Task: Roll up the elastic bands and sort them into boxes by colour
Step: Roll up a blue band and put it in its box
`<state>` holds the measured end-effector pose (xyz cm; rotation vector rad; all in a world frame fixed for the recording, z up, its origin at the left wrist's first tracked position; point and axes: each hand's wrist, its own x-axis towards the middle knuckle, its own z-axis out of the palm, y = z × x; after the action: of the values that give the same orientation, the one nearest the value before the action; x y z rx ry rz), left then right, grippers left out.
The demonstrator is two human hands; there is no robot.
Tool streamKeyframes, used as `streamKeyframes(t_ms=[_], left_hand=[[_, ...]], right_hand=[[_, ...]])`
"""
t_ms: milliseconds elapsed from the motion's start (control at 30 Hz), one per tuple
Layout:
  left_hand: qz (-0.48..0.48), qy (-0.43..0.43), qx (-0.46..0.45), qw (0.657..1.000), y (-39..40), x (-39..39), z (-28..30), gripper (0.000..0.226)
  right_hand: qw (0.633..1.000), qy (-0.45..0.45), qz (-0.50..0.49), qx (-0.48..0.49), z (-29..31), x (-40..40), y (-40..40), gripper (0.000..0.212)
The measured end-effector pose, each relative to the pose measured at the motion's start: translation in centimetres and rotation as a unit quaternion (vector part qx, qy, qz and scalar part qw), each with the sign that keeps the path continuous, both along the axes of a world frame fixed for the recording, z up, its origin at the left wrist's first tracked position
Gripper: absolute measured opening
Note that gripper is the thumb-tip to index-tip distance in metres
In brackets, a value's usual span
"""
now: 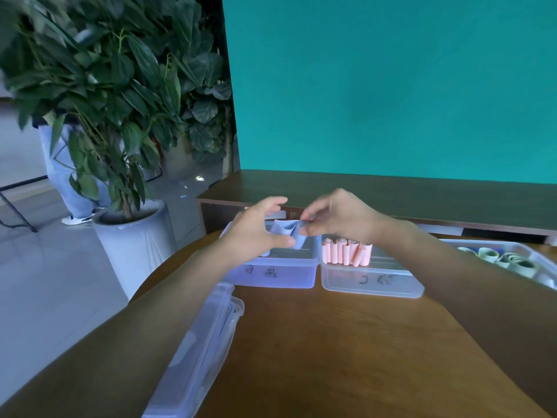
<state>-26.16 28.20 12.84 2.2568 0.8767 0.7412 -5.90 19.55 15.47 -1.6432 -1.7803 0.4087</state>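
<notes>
blue band (287,232), pink rolls (346,251), teal wall (391,86)

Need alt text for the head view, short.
Both hands, left hand and right hand, hold a blue elastic band above the left clear box; pink rolls stand in the next box on a wooden table.

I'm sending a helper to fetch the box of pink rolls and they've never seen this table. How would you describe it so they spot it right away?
On the round wooden table, three clear plastic boxes stand in a row at the far edge. Take the middle box, right of the one under the hands. It alone holds pink rolls, standing upright along its back wall.
</notes>
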Motion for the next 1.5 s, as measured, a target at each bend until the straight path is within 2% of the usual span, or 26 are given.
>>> streamKeyframes(t_ms=[133, 233, 333, 500, 633, 733, 933, 1200, 1400, 1500], left_hand=[[-0.050, -0.060, -0.085, 0.993, -3.0, -0.6, 0.9, 0.037], [-0.053, -0.084, -0.093, 0.991, -6.4, -0.9, 0.8, 0.023], [-0.031, -0.087, -0.094, 0.991, -9.7, -1.0, -0.5, 0.021], [-0.045, -0.088, -0.129, 0.987, -15.7, -1.2, -3.7, 0.038], [-0.073, -0.130, -0.182, 0.972, -19.7, -1.7, -5.9, 0.031], [-0.076, -0.174, -0.214, 0.958, -21.6, -1.8, -7.2, 0.031], [-0.085, -0.208, -0.197, 0.954, -22.2, -1.5, -7.6, 0.043], [-0.054, -0.249, -0.190, 0.948, -23.0, -0.8, -9.4, 0.050], [-0.036, -0.255, -0.185, 0.948, -23.7, -0.7, -9.4, 0.030], [-0.027, -0.267, -0.196, 0.943, -24.0, -0.6, -9.4, 0.027]], right_hand=[[0.990, 0.135, -0.001, -0.032, 0.0, -0.7, -5.0, 0.019], [0.970, 0.234, -0.009, -0.063, -1.3, -1.6, -8.9, 0.027], [0.946, 0.313, -0.012, -0.080, -3.6, -2.8, -12.8, 0.024], [0.913, 0.401, -0.039, -0.063, -8.2, -4.0, -18.4, 0.020], [0.876, 0.474, -0.065, -0.064, -11.4, -4.4, -21.3, 0.027], [0.868, 0.487, -0.064, -0.064, -12.1, -4.3, -22.1, 0.029], [0.837, 0.540, -0.074, -0.053, -11.6, -4.2, -22.6, 0.033], [0.807, 0.585, -0.071, -0.051, -12.1, -4.2, -23.7, 0.059], [0.830, 0.549, -0.079, -0.058, -12.4, -4.4, -24.7, 0.035], [0.838, 0.537, -0.083, -0.055, -12.4, -4.6, -24.8, 0.035]])
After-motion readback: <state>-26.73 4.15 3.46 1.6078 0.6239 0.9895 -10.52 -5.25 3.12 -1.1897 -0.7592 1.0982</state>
